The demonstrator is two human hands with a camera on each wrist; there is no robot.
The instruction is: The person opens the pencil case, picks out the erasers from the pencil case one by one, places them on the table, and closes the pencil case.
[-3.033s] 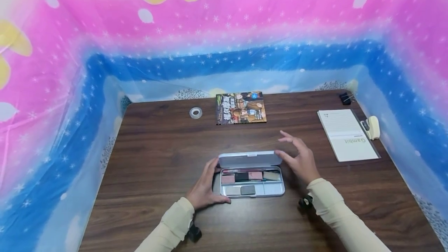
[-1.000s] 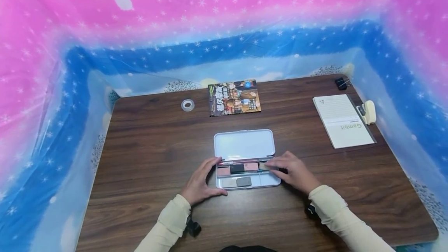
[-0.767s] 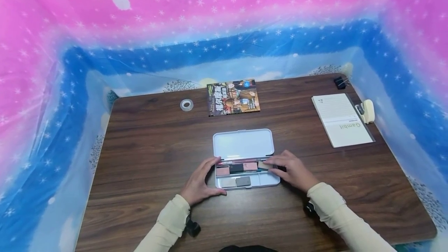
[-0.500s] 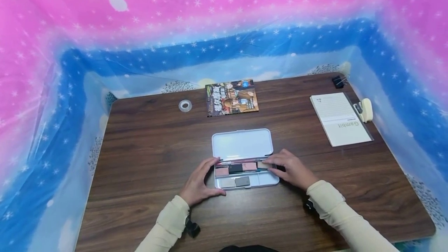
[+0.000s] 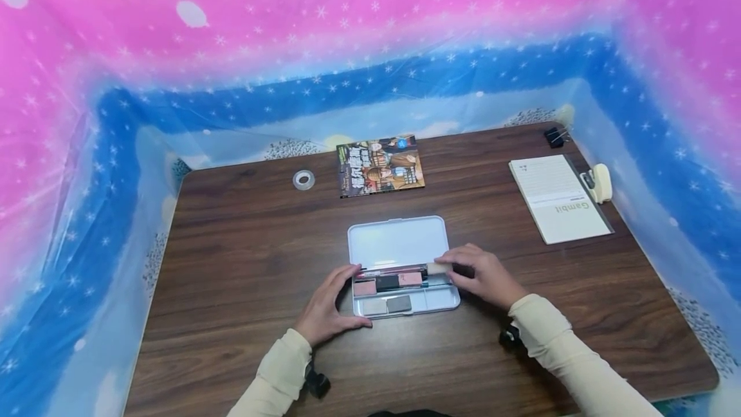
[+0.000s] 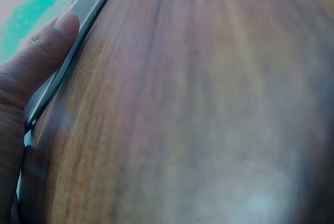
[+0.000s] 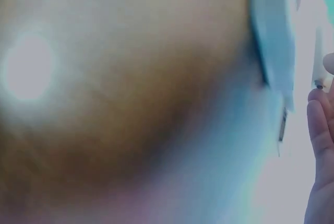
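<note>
Pinching a pale block between thumb and fingers, the right hand holds it over the back right part of the open case, while the left hand, thumb and fingers spread apart, grips the case's left end. Work seems partway: the lid lies back, five other blocks sit inside, this one remains unplaced. The block looks plain, off-white, oblong, partly covered by fingers.

Head view bright, fairly sharp; soft glare on table between case and near edge, faint shadow along right sleeve. Left wrist view hazy, soft. Right wrist view heavily blurred; round glare spot, blown-out white beside right hand.
</note>
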